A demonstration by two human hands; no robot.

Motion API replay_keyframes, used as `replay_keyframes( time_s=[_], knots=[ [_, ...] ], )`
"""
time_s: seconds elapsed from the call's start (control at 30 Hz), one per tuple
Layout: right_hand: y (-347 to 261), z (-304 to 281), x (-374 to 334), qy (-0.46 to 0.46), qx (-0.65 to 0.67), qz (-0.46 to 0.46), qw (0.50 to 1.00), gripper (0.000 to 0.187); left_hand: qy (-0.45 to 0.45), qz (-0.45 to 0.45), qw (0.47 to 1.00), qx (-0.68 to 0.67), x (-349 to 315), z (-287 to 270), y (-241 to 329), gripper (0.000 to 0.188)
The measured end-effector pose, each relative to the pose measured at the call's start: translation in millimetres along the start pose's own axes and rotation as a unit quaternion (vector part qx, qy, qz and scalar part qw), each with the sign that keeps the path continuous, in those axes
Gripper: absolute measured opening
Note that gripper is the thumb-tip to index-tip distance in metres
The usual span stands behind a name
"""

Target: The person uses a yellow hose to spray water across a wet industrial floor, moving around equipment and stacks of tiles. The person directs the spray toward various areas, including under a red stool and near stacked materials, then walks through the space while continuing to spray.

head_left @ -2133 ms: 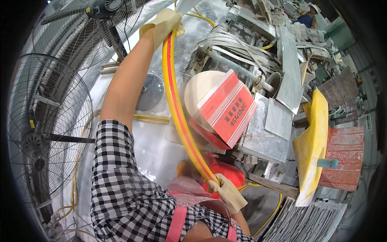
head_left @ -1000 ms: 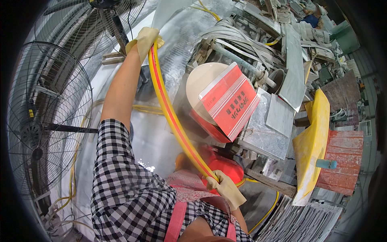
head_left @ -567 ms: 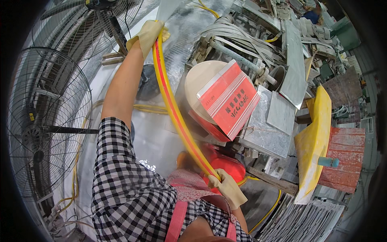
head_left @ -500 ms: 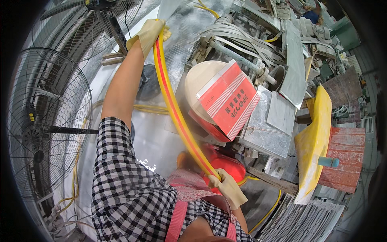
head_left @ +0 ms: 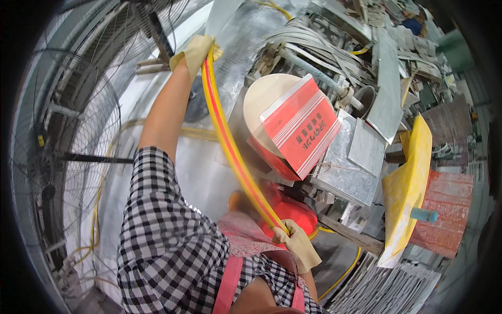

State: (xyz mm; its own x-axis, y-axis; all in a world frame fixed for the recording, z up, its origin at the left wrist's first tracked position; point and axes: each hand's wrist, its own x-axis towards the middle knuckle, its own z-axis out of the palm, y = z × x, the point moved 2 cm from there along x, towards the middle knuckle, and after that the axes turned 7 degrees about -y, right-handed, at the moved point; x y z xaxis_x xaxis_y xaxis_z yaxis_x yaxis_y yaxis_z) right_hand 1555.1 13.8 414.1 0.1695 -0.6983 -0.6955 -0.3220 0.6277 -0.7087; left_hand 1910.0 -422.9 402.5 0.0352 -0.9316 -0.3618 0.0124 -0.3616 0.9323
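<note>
A yellow hose (head_left: 228,140) with a red stripe runs in a curve between my two hands. My left hand (head_left: 197,52), in a cream rubber glove and reaching far forward, is closed round the hose near its upper end. Beyond that end spreads a pale, see-through fan shape (head_left: 221,17), which looks like water spraying out. Close to my body, my right hand (head_left: 297,245), gloved the same way, grips the lower part of the hose. Below the right hand the hose's course is partly hidden by my glove and pink apron (head_left: 241,235).
A large fan (head_left: 78,141) stands at the left. Right of the hose, a red carton flap (head_left: 303,128) lies over a round cream lid (head_left: 266,99). Beyond are a red stool (head_left: 295,209), grey slabs (head_left: 366,145), a yellow panel (head_left: 410,188), flat straps (head_left: 324,49) and stacked sheets (head_left: 384,288). The floor (head_left: 201,167) looks wet.
My left hand has shifted slightly right and toward me with the hose's upper end. The right hand keeps its hold in nearly the same place. The whole view has turned a little.
</note>
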Motion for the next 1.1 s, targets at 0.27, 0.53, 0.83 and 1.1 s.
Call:
replay_keyframes(
  time_s=[0.27,0.53,0.83,1.1],
  knots=[
    [14.9,-13.3,-27.6,0.016,0.029,0.055,0.998,0.031,0.038,-0.124,0.99,-0.061,-31.4,-31.6,-198.3,0.031],
    [25.5,-15.5,-18.1,-0.04,-0.037,0.096,0.994,0.028,0.088,-0.177,0.965,-0.171,-45.0,-63.4,-266.4,0.03],
    [20.3,-20.6,-16.5,-0.022,-0.065,0.107,0.992,0.03,0.145,-0.104,0.961,-0.211,-61.0,-57.2,-265.8,0.028],
    [38.2,-33.7,-17.4,0.017,-0.084,0.115,0.99,0.023,0.163,-0.092,0.979,-0.078,-105.9,-73.5,-370.1,0.031]
  ],
)
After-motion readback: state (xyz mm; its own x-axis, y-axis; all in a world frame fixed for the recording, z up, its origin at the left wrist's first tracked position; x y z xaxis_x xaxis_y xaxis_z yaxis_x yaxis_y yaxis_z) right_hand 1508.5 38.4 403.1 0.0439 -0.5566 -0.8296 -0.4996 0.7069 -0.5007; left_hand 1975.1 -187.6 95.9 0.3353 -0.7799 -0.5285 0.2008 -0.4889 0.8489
